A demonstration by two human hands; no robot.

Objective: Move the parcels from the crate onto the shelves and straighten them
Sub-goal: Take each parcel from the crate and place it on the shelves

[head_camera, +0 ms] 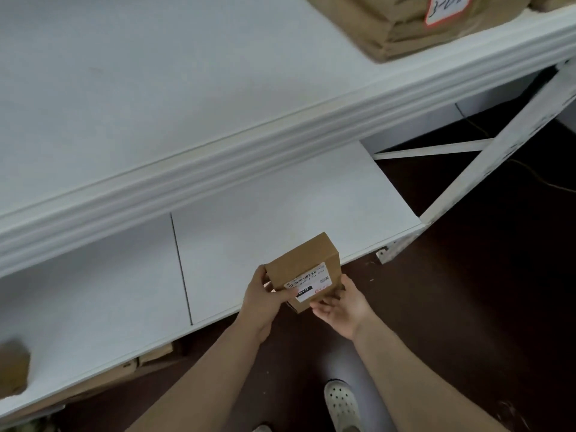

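A small cardboard parcel (300,263) with a white barcode label (308,285) is held at the front edge of the lower shelf (280,201), its far end over the white board. The left hand (265,299) grips its left side with the thumb curled onto the top face, and the right hand (341,307) cups its near right corner with curled fingers. On the upper shelf (124,88) above the lower shelf sits a larger brown parcel (402,26) with a handwritten label; a blurred brown parcel (12,369) lies at the lower shelf's left end.

Matt brown cardboard parcel (304,269) with paper label (308,285); smooth white shelf (280,207).
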